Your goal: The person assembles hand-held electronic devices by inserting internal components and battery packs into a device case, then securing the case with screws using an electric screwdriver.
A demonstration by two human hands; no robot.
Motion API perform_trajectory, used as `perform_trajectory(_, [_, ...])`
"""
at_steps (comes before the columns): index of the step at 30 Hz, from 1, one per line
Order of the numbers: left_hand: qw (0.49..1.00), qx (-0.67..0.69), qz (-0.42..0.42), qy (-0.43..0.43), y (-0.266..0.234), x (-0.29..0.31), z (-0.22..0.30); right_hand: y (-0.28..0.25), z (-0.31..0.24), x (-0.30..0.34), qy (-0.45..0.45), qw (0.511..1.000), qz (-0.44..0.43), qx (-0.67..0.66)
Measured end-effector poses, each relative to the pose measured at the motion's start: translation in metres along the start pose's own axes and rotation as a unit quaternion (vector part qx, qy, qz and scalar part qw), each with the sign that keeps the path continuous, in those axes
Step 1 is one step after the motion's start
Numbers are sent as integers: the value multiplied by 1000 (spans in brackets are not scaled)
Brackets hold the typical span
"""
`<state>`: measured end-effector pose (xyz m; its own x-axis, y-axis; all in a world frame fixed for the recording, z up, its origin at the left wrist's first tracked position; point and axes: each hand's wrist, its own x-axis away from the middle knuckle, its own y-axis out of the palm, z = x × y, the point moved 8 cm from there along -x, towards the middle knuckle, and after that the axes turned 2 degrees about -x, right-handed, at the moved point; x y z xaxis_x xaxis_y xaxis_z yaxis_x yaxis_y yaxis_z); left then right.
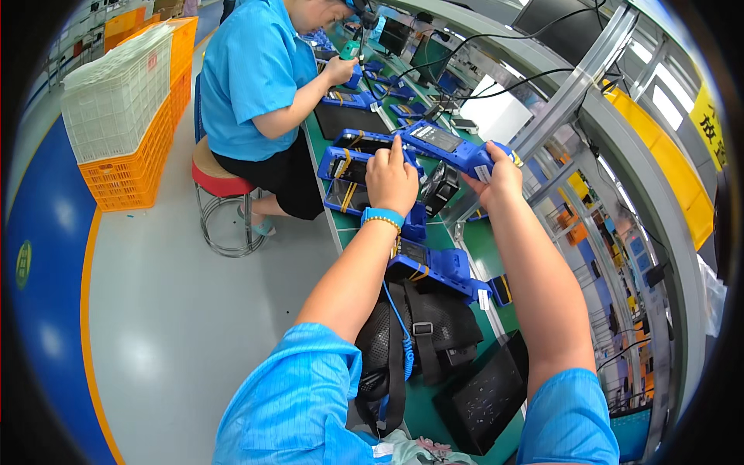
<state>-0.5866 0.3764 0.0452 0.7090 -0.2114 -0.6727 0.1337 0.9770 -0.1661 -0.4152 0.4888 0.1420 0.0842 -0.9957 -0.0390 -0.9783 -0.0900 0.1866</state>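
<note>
My right hand (498, 177) is closed round one end of a blue handheld terminal (439, 139) with a grey screen, raised above the bench. My left hand (391, 180) has its index finger stretched out at the terminal's far left end; whether it touches cannot be made out. Its other fingers look bent, with nothing visible in them. Just beyond and under this hand, several similar blue terminals (345, 169) lie with yellow bands around them. Closer to me, another banded blue terminal (438, 267) rests by a black bag (385, 332). A blue coiled cord (408, 353) hangs over the bag.
A black tray (488, 399) sits on the green bench (418, 411) near me. A metal post (558, 101) and black cables rise at the right, beside yellow bins (663, 155). At the far left a co-worker (252, 70) sits on a stool (221, 182), near orange crates (128, 178).
</note>
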Motion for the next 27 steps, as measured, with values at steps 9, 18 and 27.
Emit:
perform_trajectory(9, [995,-18,-92,-38,13,6,-10,5,9,1,-4,1000,-13,6])
perform_trajectory(18, [994,2,-110,-21,15,7,-8,10,-3,7,-24,999,-25,15])
perform_trajectory(27, [993,-12,-113,-21,18,8,-13,12,0,4,-27,998,-42,29])
